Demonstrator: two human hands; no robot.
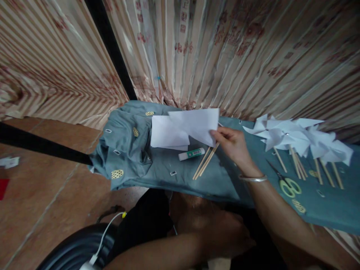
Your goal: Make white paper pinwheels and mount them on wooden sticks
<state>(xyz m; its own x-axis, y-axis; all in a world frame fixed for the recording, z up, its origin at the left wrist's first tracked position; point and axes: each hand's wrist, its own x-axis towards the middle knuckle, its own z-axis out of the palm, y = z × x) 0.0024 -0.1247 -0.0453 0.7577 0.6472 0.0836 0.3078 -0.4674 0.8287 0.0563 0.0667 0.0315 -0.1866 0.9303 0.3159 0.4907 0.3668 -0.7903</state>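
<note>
The right hand [233,144] pinches the lower right edge of a white sheet [201,123] between thumb and fingers. From that grip the sheet runs out toward 9 to 10 o'clock, its long axis lying roughly from 3 to 9 o'clock. It overlaps the right part of a paper stack [165,131] at 9 o'clock on the cloth-covered table [168,180]; I cannot tell whether the 2 touch. The right hand is clearly nearer both. The left hand [225,232] lies at 6 o'clock, low by the lap, below the table edge, too dark to tell how its fingers stand. A glue stick [191,154] lies at 8 o'clock from the pinching fingers, wooden sticks [206,163] at 7, paper pinwheels [292,137] at 3, scissors [289,186] at 4.
</note>
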